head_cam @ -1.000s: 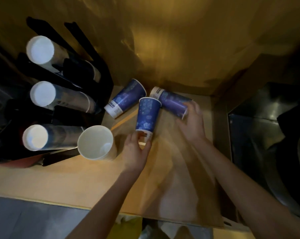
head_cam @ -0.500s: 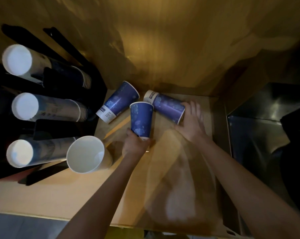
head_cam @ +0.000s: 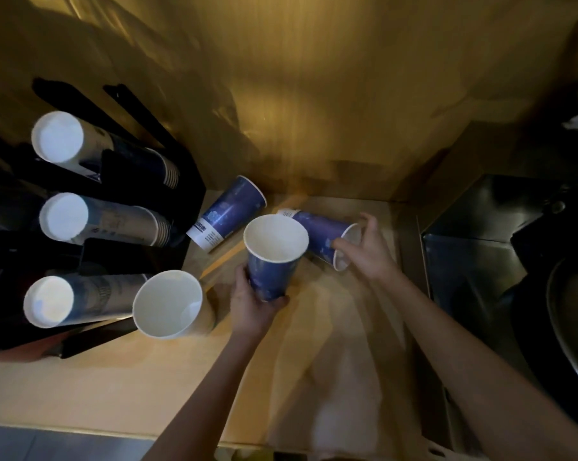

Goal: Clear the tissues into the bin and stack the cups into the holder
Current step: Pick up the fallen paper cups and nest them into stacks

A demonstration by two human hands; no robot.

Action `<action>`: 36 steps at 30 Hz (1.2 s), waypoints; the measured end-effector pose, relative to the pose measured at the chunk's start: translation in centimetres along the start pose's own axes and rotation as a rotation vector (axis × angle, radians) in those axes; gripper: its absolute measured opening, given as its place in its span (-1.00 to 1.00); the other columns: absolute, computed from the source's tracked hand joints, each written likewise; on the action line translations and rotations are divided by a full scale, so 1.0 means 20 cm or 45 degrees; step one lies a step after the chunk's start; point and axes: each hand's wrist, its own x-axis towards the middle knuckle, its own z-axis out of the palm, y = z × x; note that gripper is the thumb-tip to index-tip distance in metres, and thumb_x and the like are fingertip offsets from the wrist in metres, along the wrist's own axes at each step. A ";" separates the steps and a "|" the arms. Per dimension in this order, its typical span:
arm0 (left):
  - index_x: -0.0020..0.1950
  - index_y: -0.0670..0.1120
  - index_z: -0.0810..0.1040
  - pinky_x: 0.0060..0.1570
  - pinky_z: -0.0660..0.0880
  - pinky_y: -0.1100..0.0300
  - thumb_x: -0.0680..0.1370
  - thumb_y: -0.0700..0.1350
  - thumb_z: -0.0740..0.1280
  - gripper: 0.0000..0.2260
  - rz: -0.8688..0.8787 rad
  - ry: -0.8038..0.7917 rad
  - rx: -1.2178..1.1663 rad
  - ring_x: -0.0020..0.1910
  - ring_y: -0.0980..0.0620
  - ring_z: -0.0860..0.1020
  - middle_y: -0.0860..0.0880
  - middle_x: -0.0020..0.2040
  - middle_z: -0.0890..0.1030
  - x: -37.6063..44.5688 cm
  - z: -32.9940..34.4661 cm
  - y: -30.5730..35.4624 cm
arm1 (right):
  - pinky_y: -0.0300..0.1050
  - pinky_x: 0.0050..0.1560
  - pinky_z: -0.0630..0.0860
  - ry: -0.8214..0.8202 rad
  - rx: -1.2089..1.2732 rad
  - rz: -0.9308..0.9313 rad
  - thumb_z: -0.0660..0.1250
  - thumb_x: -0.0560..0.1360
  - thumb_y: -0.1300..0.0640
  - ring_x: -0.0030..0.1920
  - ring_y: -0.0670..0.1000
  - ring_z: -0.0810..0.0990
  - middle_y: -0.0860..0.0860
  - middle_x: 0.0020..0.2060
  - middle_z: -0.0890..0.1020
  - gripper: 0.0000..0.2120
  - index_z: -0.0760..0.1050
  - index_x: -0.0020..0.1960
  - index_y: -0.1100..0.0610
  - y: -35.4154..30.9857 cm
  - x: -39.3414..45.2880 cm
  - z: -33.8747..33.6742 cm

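My left hand [head_cam: 252, 302] grips the base of a blue paper cup [head_cam: 272, 261], held upright above the wooden counter with its white mouth facing me. My right hand [head_cam: 364, 247] holds the rim end of a second blue cup [head_cam: 317, 232] that lies on its side. A third blue cup [head_cam: 229, 212] lies tipped over near the holder. A white-lined cup [head_cam: 168, 304] stands beside the black cup holder [head_cam: 114, 257], which carries three slanted stacks of cups [head_cam: 81, 148]. No tissues are visible.
The wooden counter [head_cam: 81, 387] ends at a front edge near the bottom. A wooden wall [head_cam: 314, 94] closes the back. On the right sits a dark metal sink area [head_cam: 480, 261] with a round dark vessel [head_cam: 573, 327].
My left hand has closed on the middle cup and lifted it upright off the counter. My right hand has shifted onto the rim of the lying cup and taken hold of it.
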 end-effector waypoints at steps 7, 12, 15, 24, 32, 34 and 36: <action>0.34 -0.18 0.24 0.18 0.42 0.02 0.22 -0.30 0.55 -0.22 -0.009 0.016 -0.083 0.27 -0.17 0.43 -0.20 0.30 0.46 -0.04 0.03 -0.10 | -0.03 -0.04 0.56 0.126 0.367 0.115 0.38 0.41 0.00 -0.02 0.01 0.55 0.05 0.13 0.46 -0.38 0.21 0.38 0.07 -0.11 -0.13 -0.08; 0.36 -0.23 0.26 0.23 0.38 0.00 0.23 -0.32 0.53 -0.23 -0.059 0.014 -0.085 0.29 -0.20 0.41 -0.24 0.29 0.46 -0.02 0.05 -0.18 | 0.01 0.02 0.55 0.350 0.655 0.012 0.32 0.46 0.00 -0.01 0.08 0.61 0.12 0.05 0.60 -0.66 0.44 0.16 0.15 -0.24 -0.22 -0.15; 0.33 -0.25 0.31 0.20 0.38 0.04 0.25 -0.29 0.54 -0.29 -0.053 -0.019 -0.058 0.27 -0.17 0.42 -0.23 0.28 0.48 -0.01 0.04 -0.22 | -0.21 -0.19 0.56 0.313 0.818 -0.110 0.29 0.47 0.01 -0.19 -0.05 0.62 0.04 -0.12 0.60 -0.65 0.46 0.16 0.18 -0.36 -0.28 -0.18; 0.19 -0.29 0.41 0.02 0.41 0.11 0.26 -0.28 0.53 -0.45 0.022 -0.037 -0.069 0.05 -0.04 0.45 -0.21 0.10 0.54 -0.01 0.03 -0.25 | -0.32 0.06 0.44 -0.079 -0.007 -0.872 0.31 0.27 -0.19 0.08 -0.11 0.51 -0.08 0.07 0.50 -0.43 0.46 0.21 0.05 -0.65 -0.44 -0.11; 0.21 -0.31 0.41 -0.03 0.25 0.38 0.24 -0.29 0.55 -0.40 0.025 -0.050 -0.047 0.21 -0.19 0.45 -0.26 0.22 0.51 0.00 0.03 -0.27 | -0.19 0.12 0.43 -0.154 -0.297 -1.066 0.31 0.27 -0.24 0.15 -0.10 0.45 -0.15 0.09 0.42 -0.34 0.44 0.28 0.07 -0.77 -0.49 -0.08; 0.23 -0.29 0.40 0.01 0.25 0.35 0.23 -0.24 0.56 -0.37 0.033 -0.051 -0.034 0.23 -0.17 0.44 -0.25 0.23 0.50 0.00 0.03 -0.27 | -0.14 0.13 0.45 -0.171 -0.324 -1.065 0.31 0.26 -0.25 0.16 -0.08 0.46 -0.13 0.08 0.44 -0.33 0.44 0.28 0.07 -0.78 -0.50 -0.08; 0.25 -0.29 0.40 0.07 0.28 0.31 0.22 -0.17 0.57 -0.33 0.038 -0.053 -0.041 0.23 -0.16 0.44 -0.23 0.24 0.51 0.00 0.03 -0.28 | -0.10 0.14 0.45 -0.176 -0.421 -1.076 0.29 0.24 -0.27 0.17 -0.06 0.46 -0.07 0.11 0.49 -0.30 0.45 0.28 0.06 -0.77 -0.49 -0.08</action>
